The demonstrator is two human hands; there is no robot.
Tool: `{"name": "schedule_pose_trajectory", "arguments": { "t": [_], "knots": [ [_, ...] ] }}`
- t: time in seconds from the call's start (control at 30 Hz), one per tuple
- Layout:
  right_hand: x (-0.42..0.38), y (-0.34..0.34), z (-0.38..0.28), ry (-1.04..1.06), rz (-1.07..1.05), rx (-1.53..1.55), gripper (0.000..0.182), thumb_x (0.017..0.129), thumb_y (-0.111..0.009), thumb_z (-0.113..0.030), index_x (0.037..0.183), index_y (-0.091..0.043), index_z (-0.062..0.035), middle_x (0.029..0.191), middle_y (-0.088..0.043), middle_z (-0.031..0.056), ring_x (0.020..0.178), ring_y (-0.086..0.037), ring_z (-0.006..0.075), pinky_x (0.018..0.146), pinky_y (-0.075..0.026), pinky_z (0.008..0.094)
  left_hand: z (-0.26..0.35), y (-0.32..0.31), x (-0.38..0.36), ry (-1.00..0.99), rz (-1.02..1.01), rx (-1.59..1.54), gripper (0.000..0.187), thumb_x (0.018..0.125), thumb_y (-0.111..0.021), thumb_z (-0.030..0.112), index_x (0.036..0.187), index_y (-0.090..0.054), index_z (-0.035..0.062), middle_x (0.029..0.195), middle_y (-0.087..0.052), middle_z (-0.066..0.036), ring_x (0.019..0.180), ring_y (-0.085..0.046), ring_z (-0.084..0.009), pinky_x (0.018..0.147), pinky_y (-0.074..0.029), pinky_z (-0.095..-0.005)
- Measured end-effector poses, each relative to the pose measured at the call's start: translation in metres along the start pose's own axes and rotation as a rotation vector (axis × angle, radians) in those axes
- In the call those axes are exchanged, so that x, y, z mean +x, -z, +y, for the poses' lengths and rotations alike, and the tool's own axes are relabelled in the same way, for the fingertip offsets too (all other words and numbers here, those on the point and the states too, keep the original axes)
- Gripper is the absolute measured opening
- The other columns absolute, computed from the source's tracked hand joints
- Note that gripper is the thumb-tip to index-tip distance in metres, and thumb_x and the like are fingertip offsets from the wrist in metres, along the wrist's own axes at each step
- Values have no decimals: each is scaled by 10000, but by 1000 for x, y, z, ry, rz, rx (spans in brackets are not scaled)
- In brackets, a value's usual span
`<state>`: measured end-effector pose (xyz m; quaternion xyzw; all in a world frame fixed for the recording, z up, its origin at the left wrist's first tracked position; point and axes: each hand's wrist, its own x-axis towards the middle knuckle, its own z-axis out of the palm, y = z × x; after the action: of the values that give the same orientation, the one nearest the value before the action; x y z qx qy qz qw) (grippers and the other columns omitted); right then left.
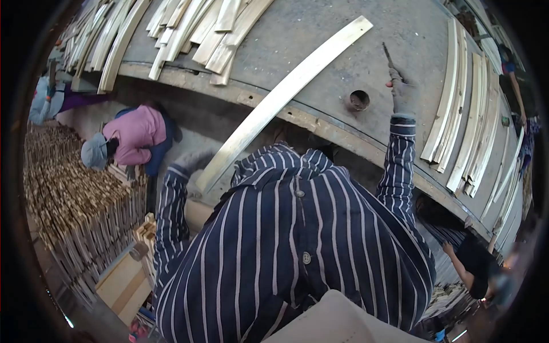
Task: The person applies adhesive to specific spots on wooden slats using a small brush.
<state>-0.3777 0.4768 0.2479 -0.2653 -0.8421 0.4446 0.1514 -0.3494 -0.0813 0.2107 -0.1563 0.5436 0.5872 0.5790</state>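
A long, pale, slightly curved wooden slat (291, 86) reaches from beside my body up onto the grey worktable (320, 34), lying across its front edge. My left hand (193, 162), somewhat blurred and seemingly gloved, is at the slat's near end and closed on its edge. Over the table to the right, my right hand (404, 94), in a greyish glove, is wrapped round a thin dark pointed tool (387, 54) whose exact kind I cannot make out. The tool's tip is apart from the slat. A round dark hole (359, 100) in the tabletop lies between the slat and my right hand.
Loose slats (220, 34) lie at the table's back left, and more curved slats (472, 114) on its right. A dense stack of wood strips (86, 200) stands at left, near a bending person in pink (140, 131). Another person's arm (457, 266) shows at lower right.
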Motion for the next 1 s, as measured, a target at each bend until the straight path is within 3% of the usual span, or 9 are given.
{"name": "schedule_pose_trajectory", "arguments": {
  "t": [0.13, 0.2, 0.3, 0.53, 0.63, 0.67, 0.73, 0.87, 1.0],
  "knots": [
    [-1, 10, 14, -110, -31, -105, 212, 886, -650, -213, 1021, -704, -57, 703, -627, 50, 545, -578, 85, 506, -421, 250, 24, 7, 34, -211, 5, 270, 586, 828, -687, 334, 1305, -510, 43, 1050, -636, -76, 926, -623, -169, 812, -483, -288],
    [-5, 14, 22, 194, 10, -150, 199, 877, -657, -216, 980, -701, -52, 739, -625, 68, 564, -612, 117, 507, -430, 258, 70, -67, 36, -297, 507, 1274, 735, 797, -694, 380, 1393, -401, 64, 1091, -604, -126, 987, -609, -233, 857, -474, -315],
    [-18, 20, 10, 130, -38, -206, 176, 881, -646, -152, 990, -700, -26, 773, -607, 41, 533, -554, 84, 496, -418, 246, 84, -116, 89, -836, 776, 1408, 786, 733, -725, 388, 1380, -417, 65, 1022, -578, -182, 1040, -546, -320, 906, -451, -394],
    [-21, 28, -5, -103, -124, -164, 174, 890, -636, -171, 977, -706, -37, 707, -624, 16, 523, -554, 73, 469, -391, 219, 129, -167, 164, -598, 730, 1592, 734, 740, -709, 316, 1370, -432, 59, 1115, -568, -221, 1044, -561, -334, 899, -461, -418],
    [-17, 31, 11, -118, -101, 15, 184, 895, -636, -169, 1001, -708, -37, 727, -629, 5, 537, -553, 65, 478, -397, 211, 122, -107, 170, -624, 148, 1056, 689, 746, -707, 218, 1341, -415, 30, 917, -628, -153, 840, -640, -260, 736, -535, -368],
    [-17, 30, 15, -105, -83, 91, 188, 896, -638, -165, 1014, -708, -37, 737, -630, 1, 543, -551, 62, 484, -402, 209, 122, -100, 158, -622, 154, 1052, 689, 746, -707, 218, 1341, -415, 30, 917, -628, -153, 840, -640, -260, 736, -535, -368],
    [-15, 25, 22, -45, -86, 112, 196, 890, -643, -179, 1009, -705, -36, 731, -632, 2, 546, -570, 65, 477, -404, 213, 116, -106, 114, -165, -206, 333, 544, 854, -641, 226, 1298, -420, 3, 887, -620, -141, 766, -645, -216, 624, -551, -329],
    [-17, 9, 6, 73, -152, 142, 175, 869, -656, -173, 1001, -709, -72, 754, -659, 33, 591, -616, 126, 507, -438, 251, 87, -115, 76, -10, -409, -188, 563, 928, -579, 368, 1276, -394, -33, 855, -610, -169, 626, -624, -203, 503, -557, -282],
    [-9, -5, 16, 265, -144, -175, 169, 852, -657, -194, 993, -716, -123, 811, -682, 77, 695, -645, 209, 593, -485, 301, 63, -113, 82, -3, -430, -261, 588, 934, -526, 470, 1273, -430, -1, 852, -618, -169, 598, -610, -192, 485, -534, -275]
  ]
}}
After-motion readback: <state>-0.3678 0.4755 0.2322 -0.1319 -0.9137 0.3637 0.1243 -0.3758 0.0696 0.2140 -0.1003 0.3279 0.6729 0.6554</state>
